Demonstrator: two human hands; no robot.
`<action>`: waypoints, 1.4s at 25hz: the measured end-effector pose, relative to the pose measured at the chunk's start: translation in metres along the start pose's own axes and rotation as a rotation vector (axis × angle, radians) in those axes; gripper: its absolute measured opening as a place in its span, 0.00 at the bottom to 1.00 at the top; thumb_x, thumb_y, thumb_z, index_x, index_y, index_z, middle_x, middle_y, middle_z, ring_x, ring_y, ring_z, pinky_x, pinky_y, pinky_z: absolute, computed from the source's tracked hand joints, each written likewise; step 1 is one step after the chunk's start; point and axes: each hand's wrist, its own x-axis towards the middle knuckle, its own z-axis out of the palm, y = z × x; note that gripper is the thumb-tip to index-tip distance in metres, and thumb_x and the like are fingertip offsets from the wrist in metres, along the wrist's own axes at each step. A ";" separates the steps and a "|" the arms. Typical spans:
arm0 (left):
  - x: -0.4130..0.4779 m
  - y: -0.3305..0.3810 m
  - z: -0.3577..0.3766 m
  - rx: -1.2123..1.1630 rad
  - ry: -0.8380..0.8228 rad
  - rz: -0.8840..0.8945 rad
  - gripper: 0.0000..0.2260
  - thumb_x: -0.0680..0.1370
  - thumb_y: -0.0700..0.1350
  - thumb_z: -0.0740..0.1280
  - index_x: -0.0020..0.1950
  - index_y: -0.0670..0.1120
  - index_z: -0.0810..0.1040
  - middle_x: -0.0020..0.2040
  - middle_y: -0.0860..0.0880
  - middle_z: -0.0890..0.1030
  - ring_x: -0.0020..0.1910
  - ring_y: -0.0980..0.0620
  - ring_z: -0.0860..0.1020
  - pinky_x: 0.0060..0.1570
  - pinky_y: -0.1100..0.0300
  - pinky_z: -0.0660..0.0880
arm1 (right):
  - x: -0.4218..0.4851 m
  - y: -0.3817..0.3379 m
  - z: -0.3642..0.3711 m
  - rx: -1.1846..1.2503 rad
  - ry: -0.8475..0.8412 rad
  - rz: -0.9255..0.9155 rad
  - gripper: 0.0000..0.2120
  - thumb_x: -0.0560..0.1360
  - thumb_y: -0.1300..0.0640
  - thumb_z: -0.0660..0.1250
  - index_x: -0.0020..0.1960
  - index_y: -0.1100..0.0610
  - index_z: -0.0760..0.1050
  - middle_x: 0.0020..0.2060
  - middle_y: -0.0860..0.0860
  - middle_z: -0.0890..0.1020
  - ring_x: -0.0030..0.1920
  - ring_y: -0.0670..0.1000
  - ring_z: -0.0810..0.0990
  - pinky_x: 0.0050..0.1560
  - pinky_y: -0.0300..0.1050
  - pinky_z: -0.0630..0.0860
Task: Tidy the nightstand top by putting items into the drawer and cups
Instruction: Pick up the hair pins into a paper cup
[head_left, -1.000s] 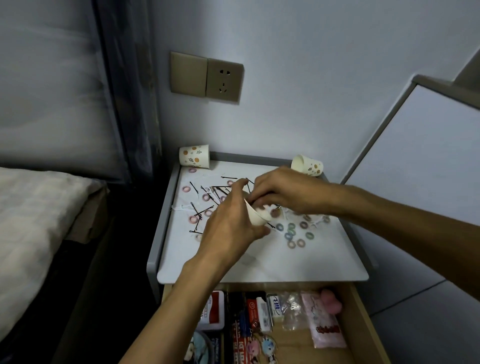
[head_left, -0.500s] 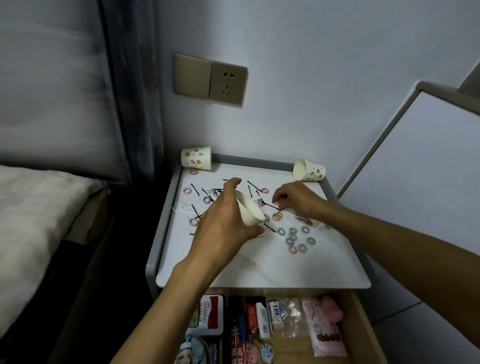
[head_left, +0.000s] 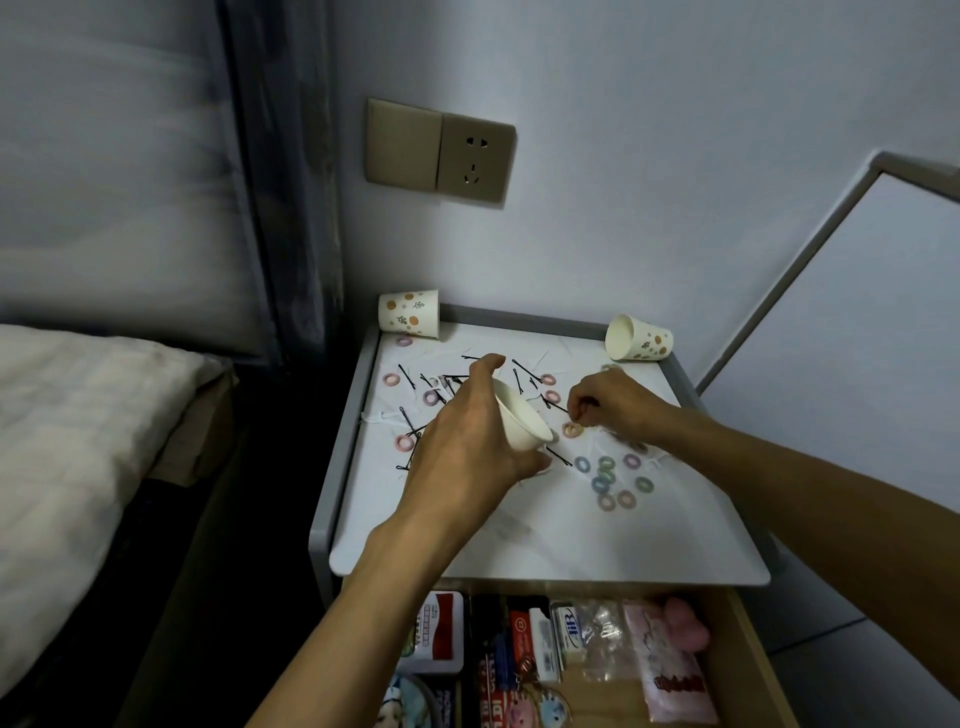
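Above marbled top (head_left: 545, 530), tapered paper cup (head_left: 519, 421)

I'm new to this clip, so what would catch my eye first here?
The left hand holds a white paper cup tilted above the nightstand top, which is littered with black hairpins and small coloured hair ties. The right hand, fingers curled, reaches among them just right of the cup.

We see a dim room in cool, bluish light. The white top (head_left: 545, 530) is the brightest patch, with faint, soft shadows on it. The drawer (head_left: 748, 649) lies in shade. The bed (head_left: 78, 441) and curtain (head_left: 280, 182) at the left smear with blur. Straight edges lean and bend near the borders.
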 end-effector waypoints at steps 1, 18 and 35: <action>0.000 0.000 0.000 0.004 -0.001 0.002 0.45 0.65 0.51 0.80 0.75 0.55 0.57 0.65 0.50 0.75 0.60 0.48 0.74 0.49 0.60 0.71 | -0.001 0.000 0.000 -0.015 -0.015 0.003 0.07 0.71 0.66 0.70 0.42 0.55 0.82 0.38 0.46 0.80 0.38 0.42 0.76 0.39 0.31 0.69; 0.001 0.000 -0.008 0.014 0.039 -0.005 0.44 0.65 0.51 0.80 0.75 0.54 0.58 0.64 0.49 0.76 0.60 0.47 0.75 0.52 0.57 0.72 | -0.004 -0.012 0.004 -0.135 0.106 0.056 0.03 0.79 0.60 0.61 0.49 0.54 0.72 0.39 0.52 0.80 0.40 0.54 0.78 0.39 0.49 0.76; 0.003 -0.004 -0.018 -0.009 0.086 -0.012 0.44 0.66 0.50 0.80 0.74 0.55 0.58 0.63 0.49 0.75 0.59 0.47 0.74 0.53 0.54 0.75 | 0.024 -0.044 0.007 0.187 0.270 0.403 0.04 0.73 0.62 0.69 0.42 0.62 0.82 0.40 0.58 0.84 0.43 0.56 0.82 0.41 0.46 0.76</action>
